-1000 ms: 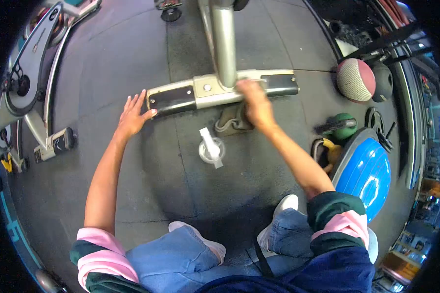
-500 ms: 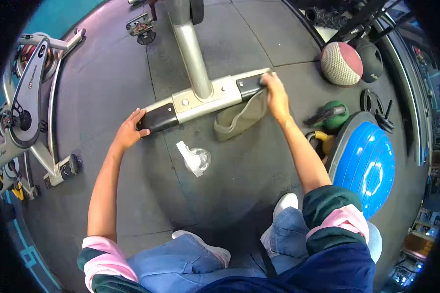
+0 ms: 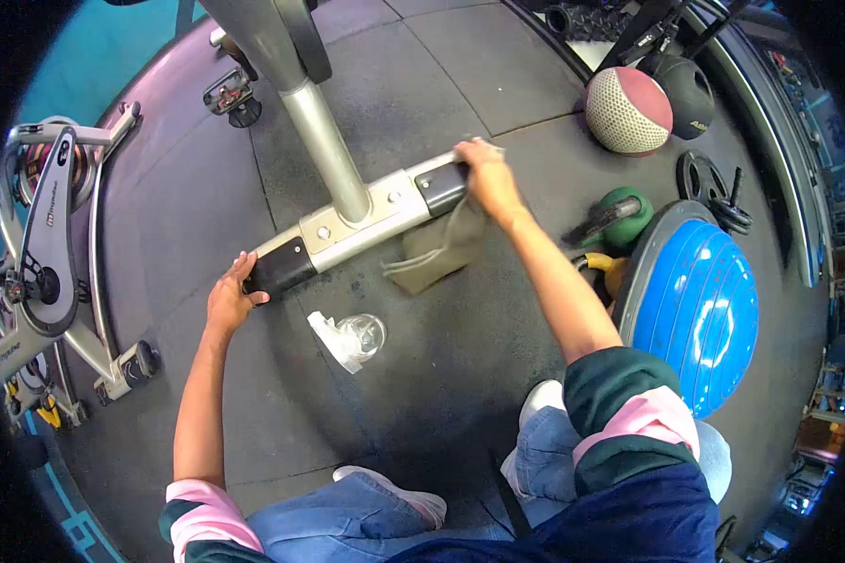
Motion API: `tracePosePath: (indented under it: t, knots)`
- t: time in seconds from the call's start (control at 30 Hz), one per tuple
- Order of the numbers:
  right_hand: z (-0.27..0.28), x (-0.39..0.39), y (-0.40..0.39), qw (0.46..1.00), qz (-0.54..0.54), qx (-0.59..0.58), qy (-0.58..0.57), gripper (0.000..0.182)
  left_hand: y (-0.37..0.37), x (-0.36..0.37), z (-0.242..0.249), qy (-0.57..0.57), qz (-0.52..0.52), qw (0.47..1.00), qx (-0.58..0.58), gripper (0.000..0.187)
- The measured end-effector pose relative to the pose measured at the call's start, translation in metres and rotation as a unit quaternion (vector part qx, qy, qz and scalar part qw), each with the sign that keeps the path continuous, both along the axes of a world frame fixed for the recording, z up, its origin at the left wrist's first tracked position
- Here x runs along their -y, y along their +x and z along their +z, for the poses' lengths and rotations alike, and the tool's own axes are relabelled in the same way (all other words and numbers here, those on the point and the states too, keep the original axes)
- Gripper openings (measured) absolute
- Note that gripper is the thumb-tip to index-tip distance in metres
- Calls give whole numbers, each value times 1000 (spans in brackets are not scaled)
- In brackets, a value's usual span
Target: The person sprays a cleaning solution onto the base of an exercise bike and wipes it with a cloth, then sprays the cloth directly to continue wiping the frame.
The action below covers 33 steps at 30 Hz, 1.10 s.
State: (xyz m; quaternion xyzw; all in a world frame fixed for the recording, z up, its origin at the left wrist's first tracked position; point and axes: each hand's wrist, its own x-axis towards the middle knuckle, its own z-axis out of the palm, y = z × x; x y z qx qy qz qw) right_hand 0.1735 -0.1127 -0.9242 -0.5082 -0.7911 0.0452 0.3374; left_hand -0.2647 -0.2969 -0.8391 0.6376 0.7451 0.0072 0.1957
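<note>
A metal base bar (image 3: 371, 218) with black end caps crosses the floor, joined to a silver post (image 3: 324, 145). My left hand (image 3: 230, 298) grips the bar's left end cap, thumb and fingers on either side of it. Over the right end cap (image 3: 441, 188) is my right hand (image 3: 490, 178), its fingers bent round the end. A grey-green cloth (image 3: 437, 253) hangs from under my right hand, slightly blurred. Below the bar, a clear bottle with a white spray top (image 3: 349, 340) lies on the floor.
Beside my right arm are a blue balance dome (image 3: 699, 310), a green kettlebell (image 3: 624, 218) and a yellow-handled one (image 3: 603, 267). Farther back are a pink and cream ball (image 3: 629, 111), a black ball (image 3: 681, 94) and weight plates (image 3: 709, 188). An exercise bike (image 3: 52, 225) stands left.
The view has shifted, so the bar appears more tilted and farther left. The cloth under my right hand has swung and changed shape. Both hands remain at the bar's ends.
</note>
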Motion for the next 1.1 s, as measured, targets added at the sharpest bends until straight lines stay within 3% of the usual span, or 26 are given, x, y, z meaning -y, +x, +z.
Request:
tracePosePath:
  t: [0.13,0.2,0.37,0.43,0.53,0.6,0.7,0.83,0.9,0.97,1.1]
  knots:
    - [5,-4,16,994,-59,-77,-59,34,5,-4,3,-35,13,999,-29,87]
    - [-3,3,2,998,-21,-46,35,33,4,-5,4,-33,14,999,-27,87]
    - [5,59,-78,984,175,14,-14,36,3,-4,-1,-25,15,999,-18,85]
    - [4,39,-71,982,186,7,-16,45,5,-3,1,-21,19,999,-17,86]
    - [5,3,-37,996,84,40,0,41,10,-4,5,-25,22,999,-20,86]
    - [13,-21,-6,997,23,44,-57,36,6,-2,1,-23,19,999,-22,86]
    - [4,-36,18,990,-24,-82,-113,27,4,-3,-4,-20,9,999,-25,87]
    - [-4,-8,11,985,-45,-150,-68,30,10,-7,9,-43,9,998,-41,87]
    - [-8,10,0,988,-116,-96,34,35,7,-5,6,-27,-4,999,-44,87]
    - [-8,23,-12,988,-109,-106,17,39,10,-6,8,-29,-11,998,-49,88]
    - [-13,57,-50,988,104,-110,-12,48,10,-6,6,-46,-3,997,-56,86]
